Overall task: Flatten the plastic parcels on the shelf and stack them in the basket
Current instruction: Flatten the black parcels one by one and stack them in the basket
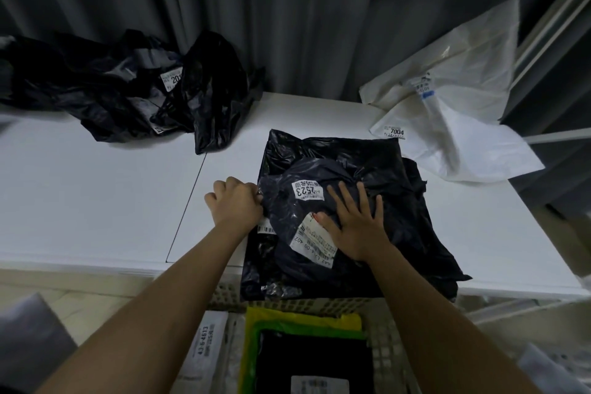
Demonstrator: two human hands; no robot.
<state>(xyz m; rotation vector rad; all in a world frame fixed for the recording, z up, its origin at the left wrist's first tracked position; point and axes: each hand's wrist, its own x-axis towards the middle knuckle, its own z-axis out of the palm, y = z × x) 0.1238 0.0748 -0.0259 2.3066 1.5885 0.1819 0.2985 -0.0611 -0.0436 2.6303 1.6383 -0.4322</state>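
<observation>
On shelf [96,201] — left hand [235,203] grips black parcel [351,211], right hand [355,221] presses flat.

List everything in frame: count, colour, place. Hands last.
black parcel under the hands: 1, black with white labels, shelf centre, lying on more black plastic
crumpled black parcels: a heap, count unclear, black, shelf far left
white parcels: at least 2, white, shelf far right
shelf: 1, white
basket: 1, pale lattice, below the shelf's front edge
flattened parcels in basket: yellow, green, black on top; white ones beside
curtain: grey, behind
left hand: grips parcel's left edge
right hand: pressed flat on parcel
</observation>
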